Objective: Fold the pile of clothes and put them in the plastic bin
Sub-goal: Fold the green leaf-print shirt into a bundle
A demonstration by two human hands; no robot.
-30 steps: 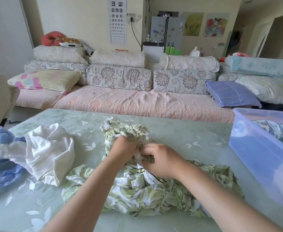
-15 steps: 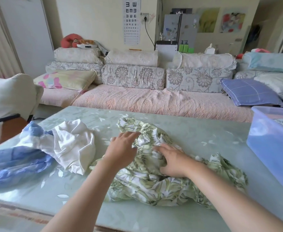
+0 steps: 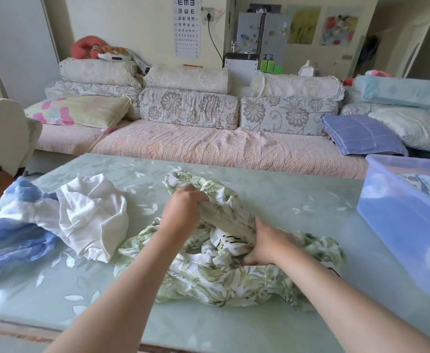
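A crumpled green leaf-print garment [image 3: 216,281] lies in the middle of the pale green table [image 3: 297,200]. My left hand [image 3: 183,212] grips its upper folds and lifts them a little. My right hand [image 3: 267,244] grips a bunch of the same cloth lower down, fingers tucked into it. To the left lie a rumpled white garment [image 3: 91,215] and a blue one [image 3: 12,235]. The translucent blue plastic bin [image 3: 399,225] stands at the right with folded patterned cloth inside.
A long sofa [image 3: 208,146] with floral cushions runs behind the table. A blue checked pillow [image 3: 361,135] lies at its right end. A cushioned chair back [image 3: 2,133] stands at the left. The table's near edge crosses the bottom of the view.
Both hands have shifted their hold on the leaf-print garment. The left hand has raised a fold of it; the right hand has dropped lower into the bunched cloth. The view has panned slightly.
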